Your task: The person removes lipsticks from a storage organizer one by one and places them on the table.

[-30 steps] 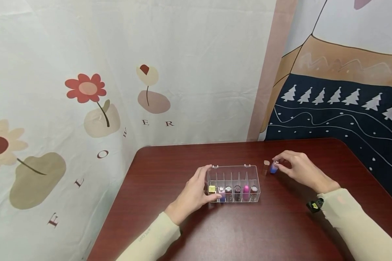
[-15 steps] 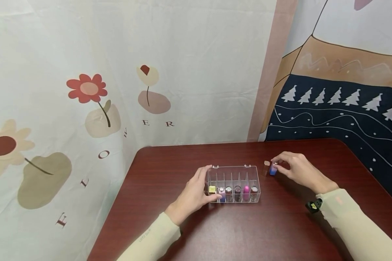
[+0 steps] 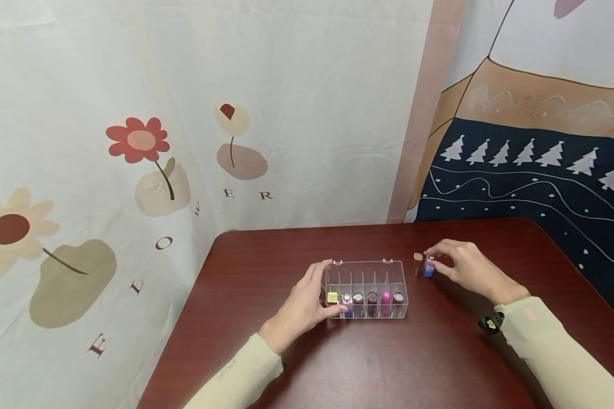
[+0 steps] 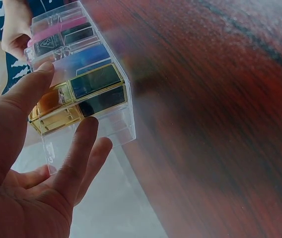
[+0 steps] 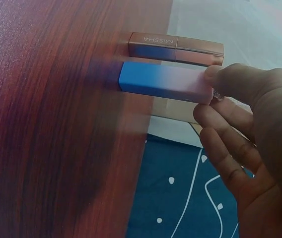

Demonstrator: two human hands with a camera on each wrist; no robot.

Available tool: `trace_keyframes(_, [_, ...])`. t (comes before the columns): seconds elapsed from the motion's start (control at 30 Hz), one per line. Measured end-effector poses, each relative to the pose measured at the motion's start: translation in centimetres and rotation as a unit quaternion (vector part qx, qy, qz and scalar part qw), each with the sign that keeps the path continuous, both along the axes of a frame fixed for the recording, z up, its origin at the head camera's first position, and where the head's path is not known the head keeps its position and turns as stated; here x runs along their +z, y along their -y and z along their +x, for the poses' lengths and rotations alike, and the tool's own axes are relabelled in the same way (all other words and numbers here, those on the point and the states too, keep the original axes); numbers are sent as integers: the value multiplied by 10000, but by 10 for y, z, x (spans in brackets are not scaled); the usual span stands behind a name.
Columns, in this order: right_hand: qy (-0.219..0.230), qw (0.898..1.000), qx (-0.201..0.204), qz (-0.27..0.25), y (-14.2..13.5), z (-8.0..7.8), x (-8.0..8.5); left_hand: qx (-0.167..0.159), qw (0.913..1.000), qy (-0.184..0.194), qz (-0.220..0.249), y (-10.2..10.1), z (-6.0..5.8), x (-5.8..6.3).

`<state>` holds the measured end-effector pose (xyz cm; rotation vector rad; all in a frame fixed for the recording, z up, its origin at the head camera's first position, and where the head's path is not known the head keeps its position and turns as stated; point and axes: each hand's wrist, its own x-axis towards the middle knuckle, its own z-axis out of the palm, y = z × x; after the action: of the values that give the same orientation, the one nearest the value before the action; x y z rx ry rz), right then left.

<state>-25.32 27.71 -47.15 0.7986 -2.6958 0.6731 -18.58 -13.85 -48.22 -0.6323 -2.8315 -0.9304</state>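
In the head view, my left hand [image 3: 302, 295] grips the left end of a clear divided organizer box [image 3: 366, 317], its thumb across the front. Lipstick tubes stand in the front row, among them a gold-capped one [image 4: 99, 82] at the left end and a magenta one [image 3: 385, 304]. To the box's right, my right hand [image 3: 465, 267] pinches the top of a blue-to-pink lipstick [image 5: 166, 82]. That tube is upright, its base at or just above the table; contact is unclear. Close beside it stands a brown lipstick [image 5: 176, 48] marked MISSHA, untouched.
The dark red-brown wooden table [image 3: 348, 363] has a rounded far edge. Behind it hangs a white flower-printed cloth [image 3: 312, 113]. A navy cloth with white trees [image 3: 532, 182] hangs at the right. The box's back-row compartments hold no visible tubes.
The blue-to-pink lipstick has gone from tilted to upright and shifted slightly toward the table's near side, with my right hand still pinching it. My left hand and the box have stayed put.
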Motion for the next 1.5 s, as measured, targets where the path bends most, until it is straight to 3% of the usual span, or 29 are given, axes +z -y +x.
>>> trace_keyframes(0.7, [-96,9999,-121,-20,-3,5,5,-51,9998,-203,-58,0,-1,-3])
trace_keyframes(1.13, [-706,9974,-112,-9,0,11,8,-35,9999,-127,-73,0,-1,-1])
trace_keyframes(1.5, [-866,9962,-14,17,11,20,18,42,9999,-79,-84,-1,0,-1])
